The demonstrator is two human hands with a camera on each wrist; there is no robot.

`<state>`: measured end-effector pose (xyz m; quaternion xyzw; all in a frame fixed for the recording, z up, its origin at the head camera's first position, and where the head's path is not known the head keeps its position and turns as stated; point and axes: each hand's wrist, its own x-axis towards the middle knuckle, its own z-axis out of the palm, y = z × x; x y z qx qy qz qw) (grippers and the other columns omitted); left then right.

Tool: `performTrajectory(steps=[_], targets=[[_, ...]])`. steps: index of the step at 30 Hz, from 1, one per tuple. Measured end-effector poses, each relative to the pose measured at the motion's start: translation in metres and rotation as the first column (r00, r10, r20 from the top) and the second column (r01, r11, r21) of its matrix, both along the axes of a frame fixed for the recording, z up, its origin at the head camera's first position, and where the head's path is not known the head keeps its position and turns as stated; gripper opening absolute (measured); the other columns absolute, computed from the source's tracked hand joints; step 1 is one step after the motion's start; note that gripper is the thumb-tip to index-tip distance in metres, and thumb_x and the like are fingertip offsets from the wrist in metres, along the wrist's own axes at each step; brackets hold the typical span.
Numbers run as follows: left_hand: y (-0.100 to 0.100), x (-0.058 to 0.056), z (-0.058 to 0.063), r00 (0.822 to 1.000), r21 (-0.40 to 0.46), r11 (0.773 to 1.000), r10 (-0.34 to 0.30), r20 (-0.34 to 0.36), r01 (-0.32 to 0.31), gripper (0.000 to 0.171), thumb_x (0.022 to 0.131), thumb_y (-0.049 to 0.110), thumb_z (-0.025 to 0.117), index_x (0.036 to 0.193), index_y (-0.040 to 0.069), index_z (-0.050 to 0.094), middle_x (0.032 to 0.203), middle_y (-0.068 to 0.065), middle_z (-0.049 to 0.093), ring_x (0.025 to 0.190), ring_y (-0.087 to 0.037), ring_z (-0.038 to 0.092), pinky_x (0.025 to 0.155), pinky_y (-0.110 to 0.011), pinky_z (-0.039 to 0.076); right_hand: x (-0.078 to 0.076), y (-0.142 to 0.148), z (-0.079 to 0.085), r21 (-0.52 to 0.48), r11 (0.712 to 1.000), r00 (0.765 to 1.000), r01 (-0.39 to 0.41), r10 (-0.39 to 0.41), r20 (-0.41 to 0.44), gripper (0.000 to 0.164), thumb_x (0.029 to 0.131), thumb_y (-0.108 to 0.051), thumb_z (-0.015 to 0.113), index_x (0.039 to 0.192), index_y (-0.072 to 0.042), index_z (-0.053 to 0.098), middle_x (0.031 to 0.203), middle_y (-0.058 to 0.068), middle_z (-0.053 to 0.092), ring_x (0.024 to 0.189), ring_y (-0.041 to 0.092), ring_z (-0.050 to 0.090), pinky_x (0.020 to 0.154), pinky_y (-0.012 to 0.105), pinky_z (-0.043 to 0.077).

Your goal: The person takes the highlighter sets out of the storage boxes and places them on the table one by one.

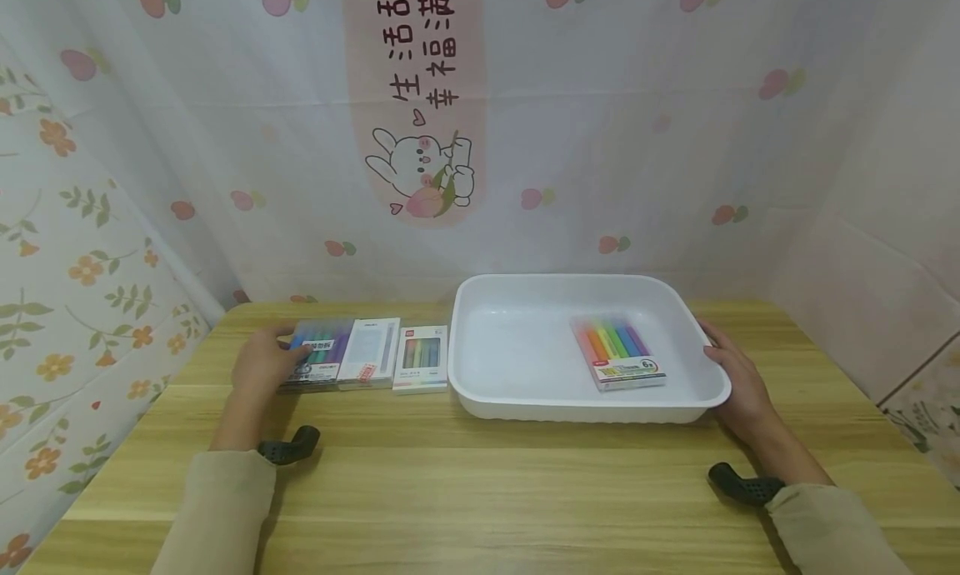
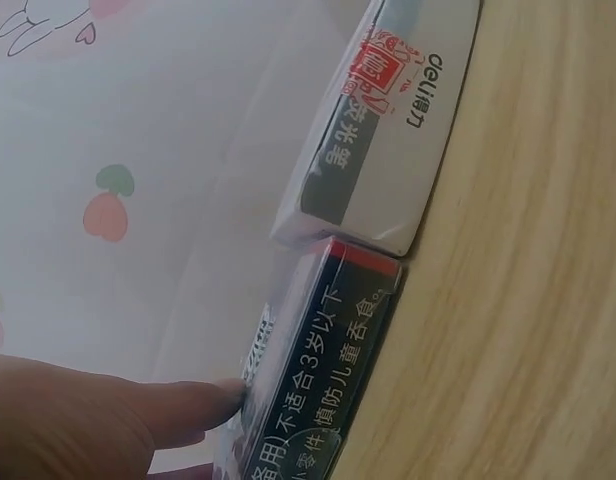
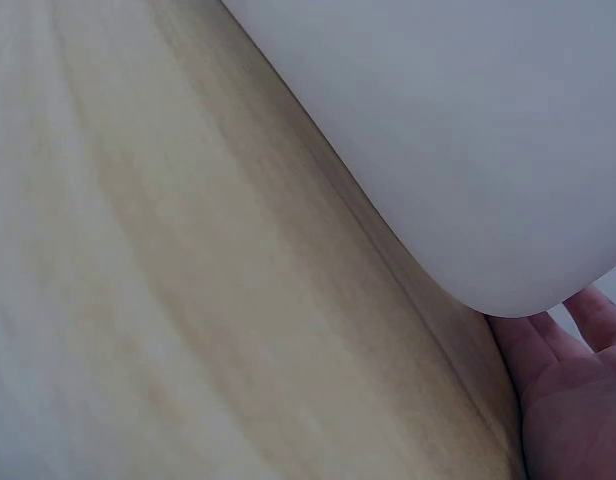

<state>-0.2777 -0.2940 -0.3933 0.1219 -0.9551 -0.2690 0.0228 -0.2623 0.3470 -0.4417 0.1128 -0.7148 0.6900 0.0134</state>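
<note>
My left hand (image 1: 262,362) holds the left side of a clear pack of coloured pens (image 1: 321,354), with the thumb over its face. In the left wrist view the thumb (image 2: 188,410) touches the pack's edge, and a white deli box (image 2: 388,140) adjoins that pack. My right hand (image 1: 738,383) grips the right rim of a white plastic tray (image 1: 517,402), thumb over the edge. From the right wrist, fingers (image 3: 593,318) show beside the tray's rounded corner (image 3: 498,270); their tips are partly hidden. Inside the tray lies a pack of rainbow-coloured highlighters (image 1: 618,350).
Between the left pack and the tray lie a white pen box (image 1: 369,350) and a smaller white box with a coloured window (image 1: 422,358). They rest on a wood-grain table (image 1: 480,492). A printed curtain (image 1: 600,125) hangs behind the table.
</note>
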Motion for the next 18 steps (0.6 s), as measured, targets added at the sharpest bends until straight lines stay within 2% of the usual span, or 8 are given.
performTrajectory(steps=[5,12,18], targets=[[-0.0010,-0.0004,-0.0016,1.000,-0.004,1.000,-0.008,-0.014,0.008,0.061,0.097,0.028,0.063,0.145,-0.006,0.046,0.136,-0.035,0.056,0.124,-0.052,0.055,0.095,-0.060,0.049,-0.0001,0.0002,0.0004,-0.010,1.000,1.000,-0.003,0.003,0.003,0.054,0.112,-0.028,0.029,0.163,-0.021,0.018,0.169,-0.007,0.023,0.118,-0.012,0.058,0.088,0.013,0.055],[0.0013,0.0013,-0.0001,0.999,-0.027,0.999,-0.020,-0.028,0.019,0.059,0.097,0.028,0.061,0.143,-0.007,0.048,0.133,-0.035,0.058,0.121,-0.052,0.056,0.091,-0.060,0.050,0.0005,-0.0003,0.0001,-0.003,1.000,1.000,0.000,0.000,-0.007,0.053,0.111,-0.027,0.030,0.163,-0.021,0.019,0.166,-0.010,0.028,0.118,-0.013,0.057,0.088,0.012,0.055],[0.0026,0.0025,0.0021,0.999,-0.043,0.999,-0.029,-0.025,0.028,0.059,0.097,0.027,0.060,0.143,-0.008,0.047,0.135,-0.036,0.056,0.122,-0.053,0.056,0.091,-0.061,0.051,0.0007,0.0000,0.0003,0.018,1.000,1.000,0.015,-0.015,-0.003,0.054,0.111,-0.029,0.030,0.163,-0.021,0.018,0.168,-0.007,0.024,0.116,-0.013,0.058,0.086,0.012,0.055]])
